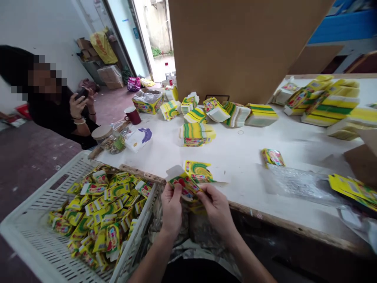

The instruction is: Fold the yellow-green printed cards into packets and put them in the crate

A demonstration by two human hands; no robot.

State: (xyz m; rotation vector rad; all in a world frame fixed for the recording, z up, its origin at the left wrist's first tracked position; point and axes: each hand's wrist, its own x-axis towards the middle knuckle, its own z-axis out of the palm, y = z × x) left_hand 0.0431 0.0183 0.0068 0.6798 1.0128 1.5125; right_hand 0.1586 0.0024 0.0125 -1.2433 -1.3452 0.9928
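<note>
Between my two hands, at the table's front edge, is a small yellow and red printed carton (186,187) with a pale flap standing out at its upper left. My left hand (172,206) pinches its left side, thumb on the printed face. The fingers of my right hand (216,206) close on its right end. Just beyond my hands a flat yellow carton blank (198,171) lies on the table. Farther back sits a stack of flat carton blanks (194,134). To my left, a white plastic basket (32,208) holds many small yellow cartons (113,204).
Stacks of carton blanks (262,114) line the back of the white table (241,173). A maroon mug (134,116), a lidded jar (108,140) and bubble wrap (303,182) rest on it. A large cardboard sheet (235,47) stands behind. A person (55,106) at left holds up a phone.
</note>
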